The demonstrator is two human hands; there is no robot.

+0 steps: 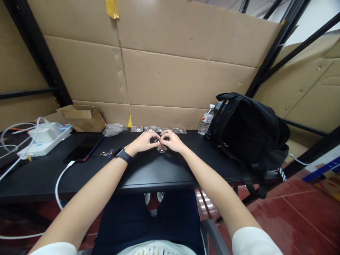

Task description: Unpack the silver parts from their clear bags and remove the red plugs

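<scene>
Small clear piece: It is the small clear piece (162, 149) with some red in it, above the black table (159, 175), in front of the seated person; whether its lower end touches the table, I cannot tell.
Left hand: The left hand (145, 142) is at the piece's left side, fingers curved and nearly closed, thumb and fingertips holding its upper part.
Right hand: The right hand (172, 141) does the same from the piece's right side; fingertips of both hands come together very narrowly there.
Wrist: A dark watch (123, 154) sits on the left wrist, to the left of the piece.
Packets: Behind the piece, I see a row of small clear packets (151, 129).
Left of the piece: First a small keyring (109, 153), then a dark phone (84, 148) with a white cable (56, 187), and farthest a white power strip (44, 141).
Behind and left of the piece: A crumpled plastic bag (114, 130) lies beside an open brown paper box (86, 123).
Right of the piece: A water bottle (205, 122) stands upright, and next to it a black backpack (255, 138).
</scene>
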